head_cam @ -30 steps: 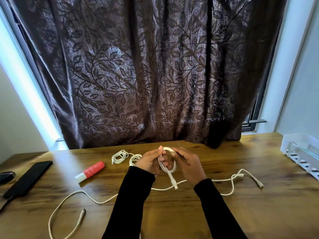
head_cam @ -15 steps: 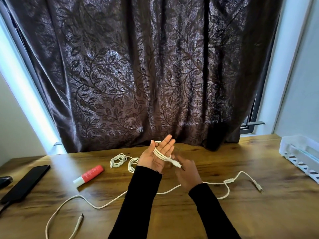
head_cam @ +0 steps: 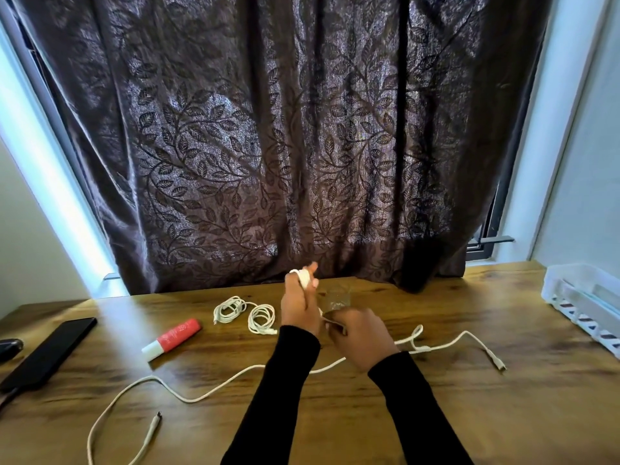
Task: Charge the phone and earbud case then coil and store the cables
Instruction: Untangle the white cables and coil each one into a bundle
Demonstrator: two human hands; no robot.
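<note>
My left hand [head_cam: 298,308] is raised over the middle of the wooden table [head_cam: 436,414], with a short white cable [head_cam: 303,279] wound in loops round its fingers. Just to its right, my right hand [head_cam: 361,337] has curled fingers that pinch the loose end of that cable. A long white cable [head_cam: 201,396] lies uncoiled across the table, passing under both forearms, with one plug at the front left and the other at the right. Two coiled white cables [head_cam: 245,313] lie left of my hands. The black phone [head_cam: 50,352] lies at the left edge.
A red and white tube [head_cam: 172,337] lies between the phone and the coils. A white plastic basket [head_cam: 583,303] stands at the right edge. A small clear object [head_cam: 337,297] sits behind my hands. A dark curtain hangs behind the table. A dark item [head_cam: 10,345] shows at far left.
My left hand turned from palm-up to edge-on with the loops still round its fingers. My right hand moved down and right with the cable end. The view shifted slightly.
</note>
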